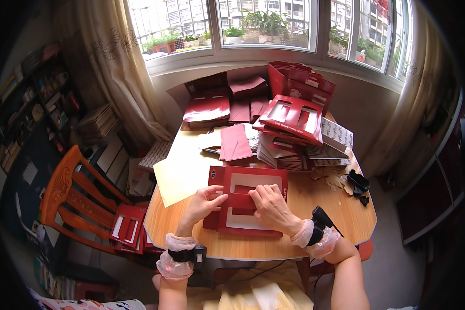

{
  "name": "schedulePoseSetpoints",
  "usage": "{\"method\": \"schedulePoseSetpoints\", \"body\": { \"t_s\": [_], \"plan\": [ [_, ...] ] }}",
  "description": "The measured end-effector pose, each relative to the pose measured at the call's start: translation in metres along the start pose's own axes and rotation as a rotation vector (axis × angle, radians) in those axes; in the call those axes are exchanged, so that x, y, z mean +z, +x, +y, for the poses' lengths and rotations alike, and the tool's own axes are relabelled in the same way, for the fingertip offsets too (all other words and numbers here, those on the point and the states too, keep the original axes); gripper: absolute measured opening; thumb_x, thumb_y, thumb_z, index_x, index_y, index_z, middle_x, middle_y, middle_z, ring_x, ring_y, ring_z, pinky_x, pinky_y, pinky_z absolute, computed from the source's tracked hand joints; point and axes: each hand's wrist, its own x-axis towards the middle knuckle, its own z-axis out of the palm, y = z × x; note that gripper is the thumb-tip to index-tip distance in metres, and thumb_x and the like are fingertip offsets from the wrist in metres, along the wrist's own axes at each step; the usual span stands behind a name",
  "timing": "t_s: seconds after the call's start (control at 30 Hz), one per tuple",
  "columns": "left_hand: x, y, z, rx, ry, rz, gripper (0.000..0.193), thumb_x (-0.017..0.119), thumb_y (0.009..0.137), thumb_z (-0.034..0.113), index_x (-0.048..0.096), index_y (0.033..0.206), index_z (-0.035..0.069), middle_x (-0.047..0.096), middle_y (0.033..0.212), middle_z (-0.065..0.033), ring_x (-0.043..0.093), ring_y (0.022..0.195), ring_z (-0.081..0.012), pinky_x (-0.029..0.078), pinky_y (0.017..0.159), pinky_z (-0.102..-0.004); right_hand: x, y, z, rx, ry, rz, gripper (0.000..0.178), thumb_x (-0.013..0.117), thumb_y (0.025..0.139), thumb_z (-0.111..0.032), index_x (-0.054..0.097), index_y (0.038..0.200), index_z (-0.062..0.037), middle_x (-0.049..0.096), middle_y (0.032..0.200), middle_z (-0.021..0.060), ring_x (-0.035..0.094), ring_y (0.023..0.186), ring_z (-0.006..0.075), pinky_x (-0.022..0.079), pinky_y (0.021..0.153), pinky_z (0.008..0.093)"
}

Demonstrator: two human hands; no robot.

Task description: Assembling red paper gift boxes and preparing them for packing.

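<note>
A flat red cardboard window box with two cut-out windows lies in front of me on the wooden table. My left hand is over its left side, thumb and fingers apart and curved near the red band between the windows. My right hand is curled, its fingertips closed at that same band; what is pinched there is partly hidden under the fingers. A darker red panel shows along the box's left edge.
Red window boxes are piled at the back right, beside stacked red card. Pink-red envelopes lie mid-table, a yellow sheet at left. Crumpled black material sits at right. A wooden chair holds more boxes.
</note>
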Motion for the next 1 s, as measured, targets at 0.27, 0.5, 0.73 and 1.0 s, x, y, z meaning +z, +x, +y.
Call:
{"method": "schedulePoseSetpoints", "body": {
  "t_s": [0.27,0.5,0.73,1.0],
  "plan": [
    [-0.004,-0.002,0.003,0.299,0.183,0.285,0.019,0.066,0.097,0.012,0.067,0.112,0.002,0.074,0.079,-0.01,0.069,0.07,-0.0084,0.053,0.055,-0.0226,-0.004,0.001,0.006,0.033,0.058,-0.043,0.049,0.074,0.062,-0.008,0.051,0.104,-0.0036,0.052,0.093,0.0123,0.055,0.089,0.0291,0.042,0.08,0.0392],
    [-0.024,0.024,-0.043,0.281,0.037,0.517,0.032,0.061,0.102,0.031,0.062,0.113,0.001,0.069,0.09,-0.006,0.061,0.072,-0.0073,0.05,0.061,-0.0242,-0.004,0.002,0.006,0.028,0.203,-0.04,0.032,0.068,0.064,-0.004,0.053,0.092,-0.0029,0.052,0.094,0.0147,0.056,0.087,0.0331,0.047,0.077,0.0435],
    [-0.008,0.016,-0.026,0.141,-0.255,0.066,0.04,0.045,0.109,0.037,0.058,0.125,0.004,0.065,0.114,-0.0055,0.061,0.099,-0.0077,0.05,0.089,-0.0248,-0.008,0.002,0.008,0.12,0.324,0.011,0.019,0.064,0.064,-0.001,0.051,0.079,-0.0015,0.054,0.092,0.0152,0.058,0.079,0.0363,0.048,0.069,0.045],
    [-0.011,0.012,-0.019,0.033,-0.702,-0.176,0.066,0.037,0.106,0.054,0.044,0.143,0.0,0.055,0.14,-0.014,0.056,0.126,-0.0192,0.044,0.108,-0.0352,-0.015,0.001,0.012,0.147,0.378,0.046,0.018,0.064,0.065,0.0,0.052,0.079,-0.0013,0.055,0.091,0.0136,0.058,0.076,0.0347,0.05,0.068,0.043]
  ]
}}
